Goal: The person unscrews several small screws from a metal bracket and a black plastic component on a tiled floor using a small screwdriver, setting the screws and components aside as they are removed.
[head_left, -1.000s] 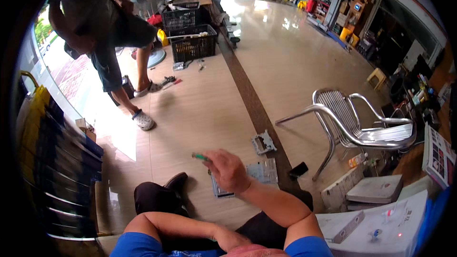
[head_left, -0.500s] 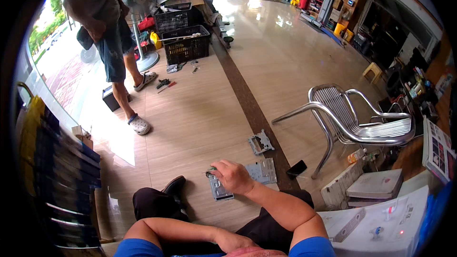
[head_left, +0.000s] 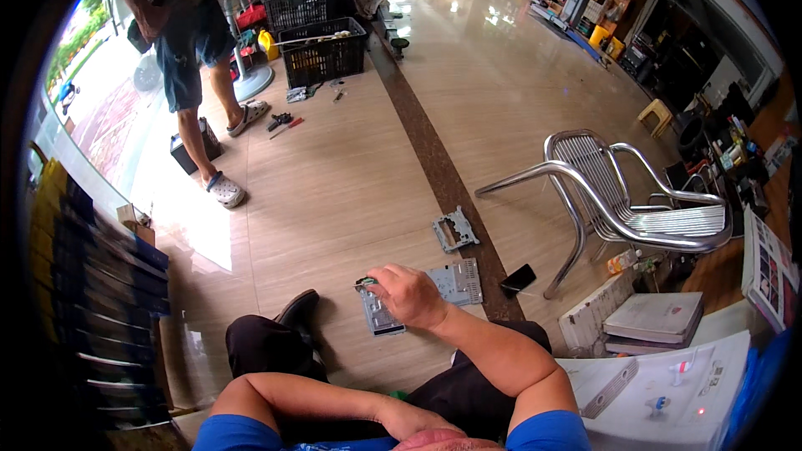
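Lowered since a second ago, pinching a small green part (head_left: 365, 281) with the right hand (head_left: 407, 294) at the gray metal casing (head_left: 382, 317) on the floor (head_left: 334, 184), just left of the palm, farther from the left hand (head_left: 418, 423), too hidden to judge.

green piece (head_left: 366, 281), grey metal plate (head_left: 455, 281), black phone (head_left: 518, 281)

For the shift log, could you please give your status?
Right hand holding green part near grey panel. Left hand low, partly hidden. Frame and phone nearby.
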### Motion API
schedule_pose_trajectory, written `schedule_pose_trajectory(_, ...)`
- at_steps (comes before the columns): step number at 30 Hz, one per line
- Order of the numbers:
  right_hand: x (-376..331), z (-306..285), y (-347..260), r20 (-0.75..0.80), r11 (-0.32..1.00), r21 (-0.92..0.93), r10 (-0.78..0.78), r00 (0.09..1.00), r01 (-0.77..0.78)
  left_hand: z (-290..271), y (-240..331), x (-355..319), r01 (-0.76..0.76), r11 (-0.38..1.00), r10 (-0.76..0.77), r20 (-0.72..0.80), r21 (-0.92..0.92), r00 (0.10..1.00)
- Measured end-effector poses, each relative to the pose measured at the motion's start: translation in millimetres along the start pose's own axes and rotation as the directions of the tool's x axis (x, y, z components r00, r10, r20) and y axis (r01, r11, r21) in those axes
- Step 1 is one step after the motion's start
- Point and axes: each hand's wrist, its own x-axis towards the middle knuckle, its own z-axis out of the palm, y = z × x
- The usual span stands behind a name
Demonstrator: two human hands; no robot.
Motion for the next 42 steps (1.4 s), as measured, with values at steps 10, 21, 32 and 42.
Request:
schedule_pose_trajectory(10, 3.0, 4.4, 2.2, -0.015, 1.000, 0.017, -0.015, 1.000, 0.016, -0.2, 5.7, 4.7, 0.068, 0.994, -0.069, -0.012, -0.091, 0.998)
schedule_pose_trajectory(21, 12.0, 17.4, -5.2, -0.029, 0.998, 0.022, -0.057, 0.998, 0.058, -11.7, 1.4, 20.4, 0.145, 0.989, -0.144, 0.074, -0.011, 0.987)
schedule_pose_trajectory(32, 18.5, 22.2, -5.7, -0.021, 0.997, 0.042, -0.067, 0.998, 0.067, -18.7, -1.9, 32.8, -0.072, 0.985, 0.050, 0.140, 0.154, 0.989)
schedule_pose_trajectory(42, 16.9, 21.5, -6.5, 0.030, 0.999, -0.016, -0.037, 0.999, 0.038, -24.6, -45.9, 34.7, -0.019, 0.959, -0.007, 0.089, 0.284, 0.996)
